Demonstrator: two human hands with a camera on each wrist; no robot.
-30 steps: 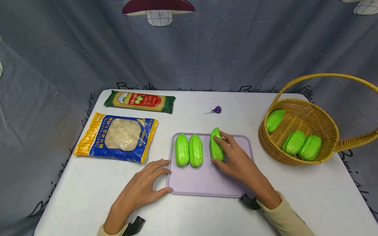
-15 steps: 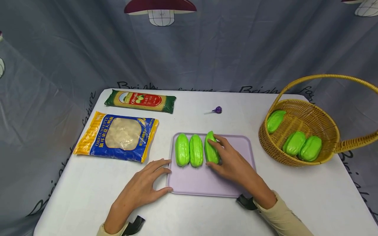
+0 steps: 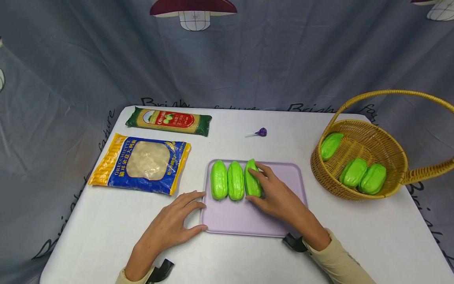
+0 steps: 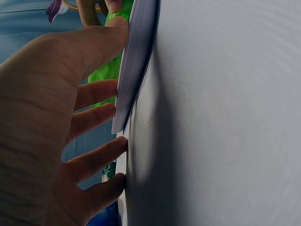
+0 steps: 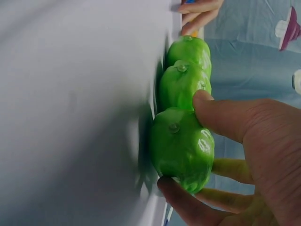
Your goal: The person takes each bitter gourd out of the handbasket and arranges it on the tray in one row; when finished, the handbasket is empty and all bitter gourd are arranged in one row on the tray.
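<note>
My right hand [image 3: 274, 193] grips a glossy green ribbed fruit [image 5: 181, 141], pointed at its far end, on the right side of the row. Thumb and fingers lie on opposite sides of it. Two similar green fruits [image 3: 218, 180] lie side by side just to its left on the lilac tray [image 3: 244, 221]. Spread out at the tray's left edge, my left hand [image 3: 170, 223] touches the rim with its thumb and fingertips, as the left wrist view [image 4: 94, 94] also shows. The held fruit's right side is partly hidden by my fingers in the head view.
A wicker basket [image 3: 358, 142] with a tall handle stands at the right, holding three more green fruits [image 3: 352, 172]. An orecchiette bag [image 3: 142, 163] and a green-ended pasta pack [image 3: 170, 121] lie at the left. A purple lollipop [image 3: 261, 132] lies behind the tray.
My right hand has moved left across the tray with the green fruit, bringing it up close to the other two. My left hand has stayed at the tray's edge.
</note>
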